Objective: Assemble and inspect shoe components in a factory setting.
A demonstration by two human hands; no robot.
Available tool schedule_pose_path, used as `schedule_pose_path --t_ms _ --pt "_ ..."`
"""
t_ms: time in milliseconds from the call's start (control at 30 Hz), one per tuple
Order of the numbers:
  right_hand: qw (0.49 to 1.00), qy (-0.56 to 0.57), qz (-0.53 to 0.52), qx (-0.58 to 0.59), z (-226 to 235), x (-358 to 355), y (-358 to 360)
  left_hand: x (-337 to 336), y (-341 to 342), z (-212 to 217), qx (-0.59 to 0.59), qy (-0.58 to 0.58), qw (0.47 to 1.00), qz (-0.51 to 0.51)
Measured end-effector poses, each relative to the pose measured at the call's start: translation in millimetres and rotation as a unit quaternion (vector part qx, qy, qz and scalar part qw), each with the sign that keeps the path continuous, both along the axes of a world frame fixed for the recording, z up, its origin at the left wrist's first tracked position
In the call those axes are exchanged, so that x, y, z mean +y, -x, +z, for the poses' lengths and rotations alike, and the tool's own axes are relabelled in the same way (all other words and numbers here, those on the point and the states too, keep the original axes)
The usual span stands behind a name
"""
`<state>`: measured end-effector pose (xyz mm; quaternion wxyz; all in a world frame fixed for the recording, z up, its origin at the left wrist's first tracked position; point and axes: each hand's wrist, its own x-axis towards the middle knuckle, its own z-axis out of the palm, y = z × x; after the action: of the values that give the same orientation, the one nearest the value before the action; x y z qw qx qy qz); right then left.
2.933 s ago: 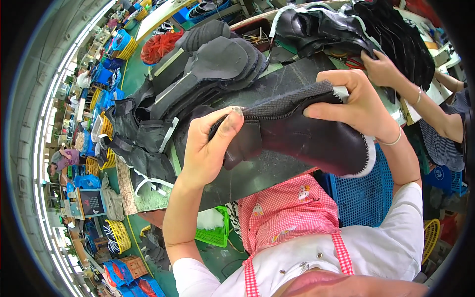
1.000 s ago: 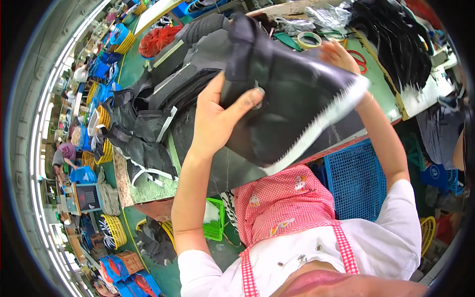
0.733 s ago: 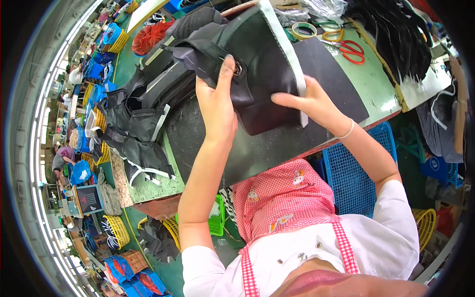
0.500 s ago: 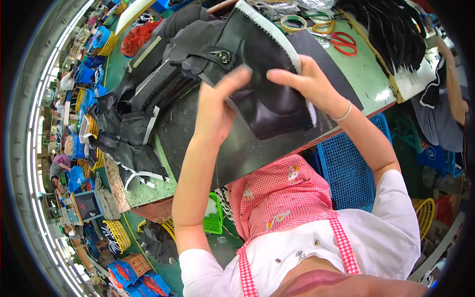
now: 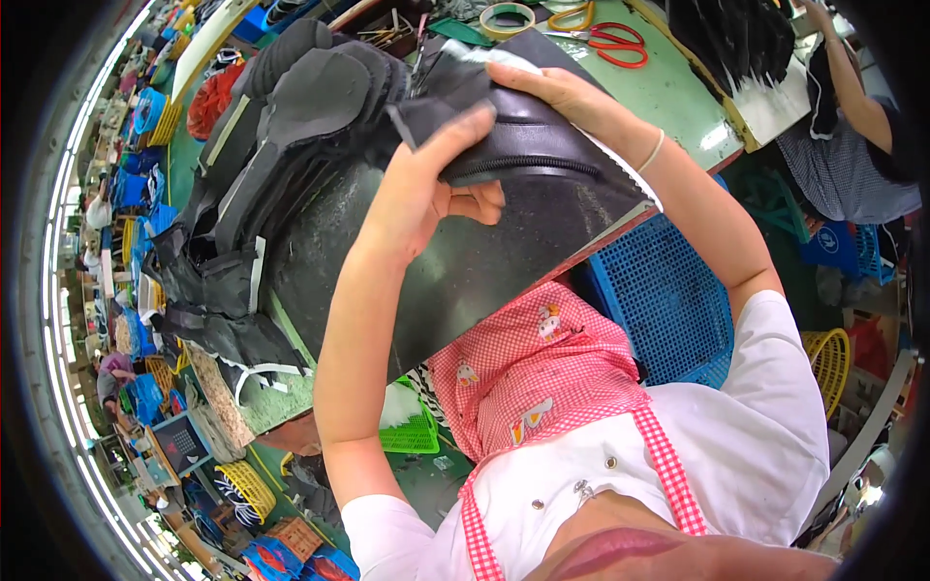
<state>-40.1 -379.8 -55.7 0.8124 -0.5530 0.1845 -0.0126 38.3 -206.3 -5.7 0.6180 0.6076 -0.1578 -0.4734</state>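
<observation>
Both hands grip a black leather boot upper, raised over the near part of the table. It is bent over, with a dark zipper across its lower side and a white edge along its right. My left hand closes on its left end, thumb on top and fingers curled beneath. My right hand holds the top edge by the white border, with its other fingers hidden behind the leather. A dark flap between the hands is blurred. Below lies a black mat on the green table.
Dark grey padded pieces are heaped at the left. Red-handled scissors and a tape roll lie at the back. A blue basket stands below the table's right edge. Another person is at the far right.
The boot upper has been turned and folded over, so its zipper side shows instead of the buckled strap. My right hand has moved up along the edge. The whole view has shifted slightly.
</observation>
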Motion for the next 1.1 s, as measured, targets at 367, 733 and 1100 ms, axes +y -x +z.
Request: schedule_pose_path --t_ms 367,733,1100 --pt "0.999 -0.005 0.006 0.037 4 -7 -4 -12 -13 1 -0.044 0.055 0.997 -0.035" --pt "0.919 -0.239 0.18 -0.258 58 -143 2 -54 -20 37 -0.54 0.273 0.796 0.029" --pt "0.79 -0.556 0.227 -0.122 29 -67 40 -95 -20 87 -0.715 0.219 0.649 -0.14"
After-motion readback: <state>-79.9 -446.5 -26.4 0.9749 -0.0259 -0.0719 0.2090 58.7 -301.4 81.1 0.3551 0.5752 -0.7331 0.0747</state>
